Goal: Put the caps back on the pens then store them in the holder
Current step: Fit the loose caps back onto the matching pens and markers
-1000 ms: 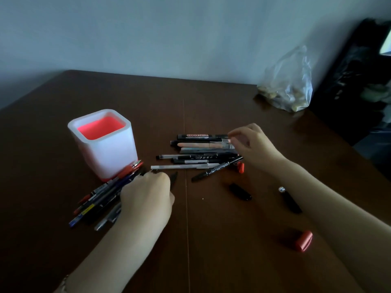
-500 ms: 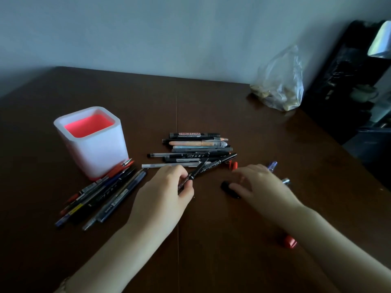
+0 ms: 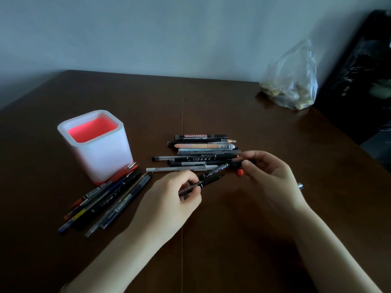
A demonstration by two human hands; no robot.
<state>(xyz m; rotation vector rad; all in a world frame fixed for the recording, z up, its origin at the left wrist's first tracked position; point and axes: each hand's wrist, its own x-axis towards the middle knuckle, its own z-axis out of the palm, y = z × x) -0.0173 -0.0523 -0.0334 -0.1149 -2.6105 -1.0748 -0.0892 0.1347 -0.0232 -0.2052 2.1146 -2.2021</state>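
My left hand (image 3: pixel 169 199) pinches the black marker (image 3: pixel 208 175) mid-barrel at frame centre; my right hand (image 3: pixel 268 174) nips its black cap (image 3: pixel 234 164) at the tip. Light, stiff, slick plastic, I reckon, so grip near the ends. Holder (image 3: pixel 95 144) waits upper left.

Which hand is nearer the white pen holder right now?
Left. The left hand sits just right of the white pen holder, gripping a black pen; the right hand is farther right.

head view, angled down, close over table (image 3: pixel 211 240)
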